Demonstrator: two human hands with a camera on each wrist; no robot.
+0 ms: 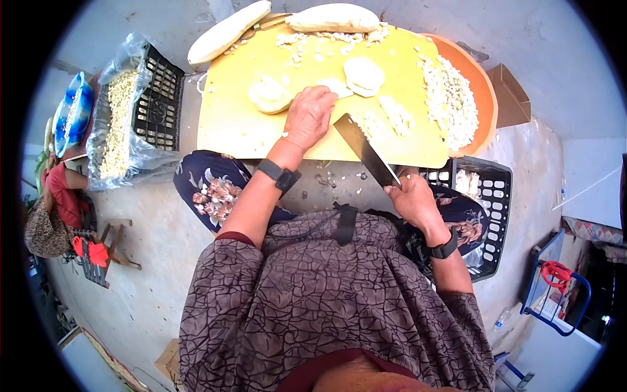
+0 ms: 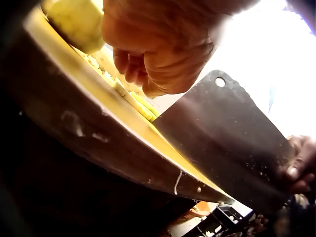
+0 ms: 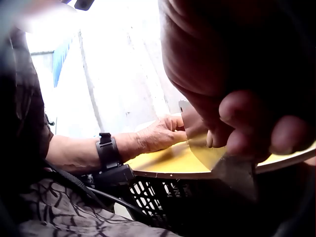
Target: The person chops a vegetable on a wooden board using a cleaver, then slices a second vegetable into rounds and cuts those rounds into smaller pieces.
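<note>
My left hand [image 1: 312, 117] is over the yellow board [image 1: 228, 134], fingers curled down at a pale vegetable slice [image 1: 336, 87]. In the left wrist view, pale strips [image 2: 143, 104] lie under its fingertips. A cut chunk of the peeled vegetable [image 1: 271, 96] lies left of this hand, and a round cut piece [image 1: 364, 76] lies to the right. My right hand [image 1: 416, 204] grips the handle of a cleaver [image 1: 364, 149] at the board's near edge. The wide blade is tilted, its far end close to the left hand. In the right wrist view, curled fingers [image 3: 237, 111] hide the handle.
Two long peeled vegetables [image 1: 228, 31] lie along the board's far edge. Diced bits fill an orange basin [image 1: 486, 127] at right. Black crates stand at left [image 1: 157, 95] and right [image 1: 499, 219]; the left one has a plastic-lined heap of dice [image 1: 119, 124]. Another person [image 1: 62, 202] sits far left.
</note>
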